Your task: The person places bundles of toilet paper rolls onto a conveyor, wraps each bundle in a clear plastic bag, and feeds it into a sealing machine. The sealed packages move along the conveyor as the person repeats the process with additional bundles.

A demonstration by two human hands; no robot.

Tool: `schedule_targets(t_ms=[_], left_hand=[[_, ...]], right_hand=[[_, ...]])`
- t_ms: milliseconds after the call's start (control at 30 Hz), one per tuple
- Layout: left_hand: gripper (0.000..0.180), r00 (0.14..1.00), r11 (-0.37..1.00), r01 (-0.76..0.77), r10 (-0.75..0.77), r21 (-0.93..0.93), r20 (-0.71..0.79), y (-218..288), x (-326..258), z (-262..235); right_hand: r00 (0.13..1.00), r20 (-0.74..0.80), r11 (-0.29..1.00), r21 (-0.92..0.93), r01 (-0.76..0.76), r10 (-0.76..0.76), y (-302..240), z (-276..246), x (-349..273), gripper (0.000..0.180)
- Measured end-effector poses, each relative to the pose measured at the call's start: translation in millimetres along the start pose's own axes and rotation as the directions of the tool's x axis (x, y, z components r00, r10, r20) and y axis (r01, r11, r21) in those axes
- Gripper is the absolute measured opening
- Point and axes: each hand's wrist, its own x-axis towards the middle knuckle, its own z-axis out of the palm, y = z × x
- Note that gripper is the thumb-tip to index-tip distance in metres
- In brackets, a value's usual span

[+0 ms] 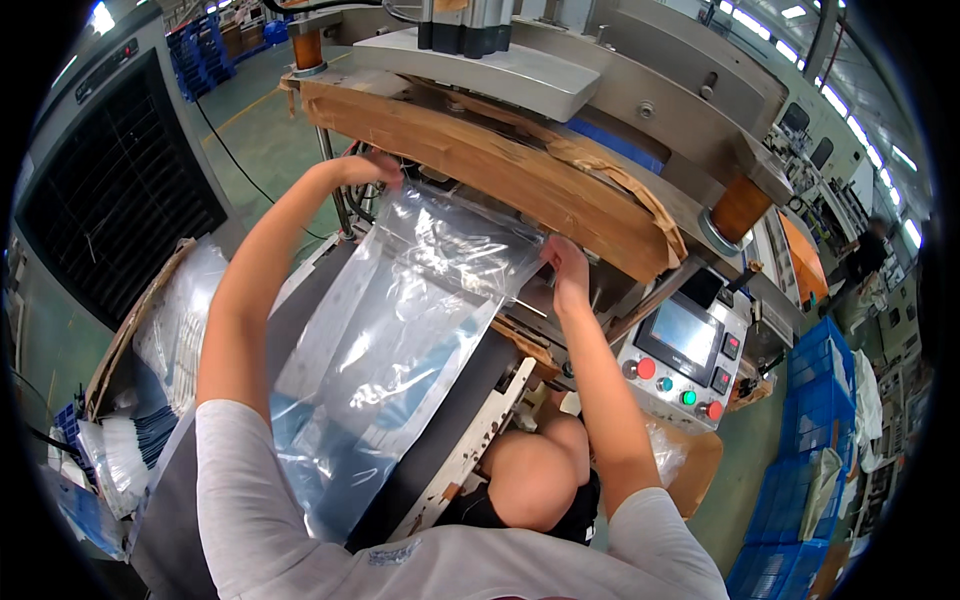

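Both forearms reach up and away from the body, nearly straight, toward the underside of the sealing machine (a large metal press whose lower bar is wrapped in brown paper). The left hand is at the far left corner of the clear plastic bag, fingers curled down over the bag's top edge; we read this as a closed pinch on the film, though the fingertips themselves are hidden behind the knuckles. The right hand is at the far right corner, fingers bent and closed on the film there, thumb tucked under.

The bag is the largest loose item: a long transparent sleeve, glossy and wrinkled, lying lengthwise on the dark conveyor belt from near our chest up to the mouth of the press. We see flat pale-blue contents through the film, most plainly at the near end; we cannot tell what they are.

To the left, a cardboard box holds a stack of further clear bags. Stacked blue crates stand on the floor at right. The control panel with a small screen and coloured round buttons sits just right of the right forearm.
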Motion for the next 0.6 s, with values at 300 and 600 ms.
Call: schedule_targets(t_ms=[300,600], left_hand=[[0.037,0.823,0.885,0.190,0.092,0.424,-0.560,-0.4,105.1,53.3],[0.037,0.746,0.846,0.020,0.342,0.532,-0.571,-14.1,86.5,56.4]], right_hand=[[0.824,-0.482,0.942,-0.288,0.171,-0.297,31.2,5.3,68.5,0.028],[0.839,-0.174,0.742,-0.581,0.335,-0.515,25.6,-1.9,31.1,0.043]])
